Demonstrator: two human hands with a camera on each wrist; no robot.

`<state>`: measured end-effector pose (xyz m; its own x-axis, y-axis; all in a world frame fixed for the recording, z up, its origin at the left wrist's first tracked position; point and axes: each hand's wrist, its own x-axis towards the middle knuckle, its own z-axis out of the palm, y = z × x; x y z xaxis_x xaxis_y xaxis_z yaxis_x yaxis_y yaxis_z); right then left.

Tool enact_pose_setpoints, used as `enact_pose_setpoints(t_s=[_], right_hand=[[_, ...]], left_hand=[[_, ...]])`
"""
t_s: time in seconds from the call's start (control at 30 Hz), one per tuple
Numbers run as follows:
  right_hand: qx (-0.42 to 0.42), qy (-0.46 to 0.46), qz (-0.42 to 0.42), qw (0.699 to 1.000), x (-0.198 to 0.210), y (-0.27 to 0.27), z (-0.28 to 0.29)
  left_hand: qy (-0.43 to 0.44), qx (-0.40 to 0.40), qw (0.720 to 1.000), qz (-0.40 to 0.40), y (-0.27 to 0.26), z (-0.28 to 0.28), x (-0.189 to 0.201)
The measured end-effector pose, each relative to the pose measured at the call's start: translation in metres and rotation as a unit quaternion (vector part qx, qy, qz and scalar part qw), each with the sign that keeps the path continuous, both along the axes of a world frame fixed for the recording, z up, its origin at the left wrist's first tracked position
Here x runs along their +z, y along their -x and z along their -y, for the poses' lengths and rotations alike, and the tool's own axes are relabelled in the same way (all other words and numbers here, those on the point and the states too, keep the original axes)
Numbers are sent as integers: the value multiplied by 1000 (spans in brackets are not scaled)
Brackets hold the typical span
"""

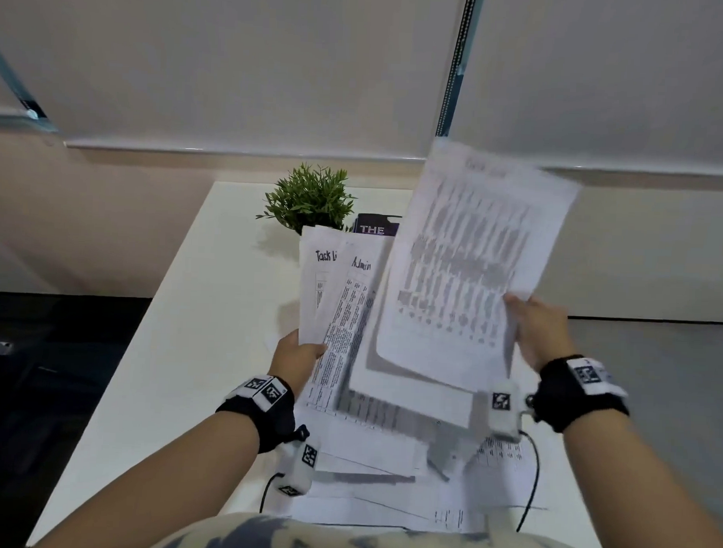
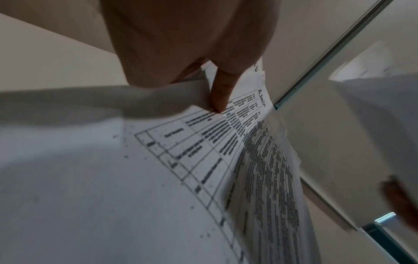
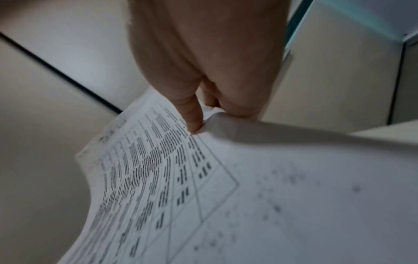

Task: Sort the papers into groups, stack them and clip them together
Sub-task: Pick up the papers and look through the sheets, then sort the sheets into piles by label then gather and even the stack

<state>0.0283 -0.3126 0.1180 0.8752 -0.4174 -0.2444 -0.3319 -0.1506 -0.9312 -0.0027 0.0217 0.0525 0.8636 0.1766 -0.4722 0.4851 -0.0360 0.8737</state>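
My left hand point(image 1: 297, 355) holds up a fanned bunch of printed sheets point(image 1: 342, 306); the front ones read "Task Li…" and "Admin". In the left wrist view its thumb point(image 2: 218, 96) presses on the "Admin" sheet point(image 2: 248, 146), pinching the bunch. My right hand point(image 1: 534, 325) pinches the lower right edge of a separate table-printed sheet point(image 1: 470, 269), lifted and blurred, overlapping the bunch on the right. The right wrist view shows the thumb point(image 3: 192, 114) on that sheet point(image 3: 162, 178). More papers point(image 1: 385, 479) lie spread on the white table point(image 1: 177, 349) under both hands.
A small green potted plant point(image 1: 309, 198) stands at the table's far side, with a dark purple book marked "THE" point(image 1: 376, 226) beside it. Dark floor point(image 1: 41, 365) lies left of the table. Roller blinds point(image 1: 236, 64) fill the background.
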Motion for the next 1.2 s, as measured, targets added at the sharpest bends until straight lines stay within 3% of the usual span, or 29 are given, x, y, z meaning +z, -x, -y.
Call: enact_pose_setpoints(t_s=[0.17,0.27,0.57,0.77,0.87,1.0,1.2], right_hand=[[72,-31,-93,993,-62,13,-24],[111,-94,-97,985,-75,18,-32],[118,-95,-45,987,-54,19,-60],[139,-88,17,986,-31,13,-70],[160,-110,56,979,-25,14,-73],[176,-144,45,973,-29,16,-79],[189,-136,86,969,-12,18,-87]], left_hand=[[41,-43,998,-2,0,19,12],[73,-11,997,-15,0,29,21],[27,-45,997,64,-2,26,10],[50,5,994,97,-13,16,34],[59,-11,989,132,-7,12,46],[65,-52,987,139,-3,10,46],[62,-1,991,119,-12,10,48]])
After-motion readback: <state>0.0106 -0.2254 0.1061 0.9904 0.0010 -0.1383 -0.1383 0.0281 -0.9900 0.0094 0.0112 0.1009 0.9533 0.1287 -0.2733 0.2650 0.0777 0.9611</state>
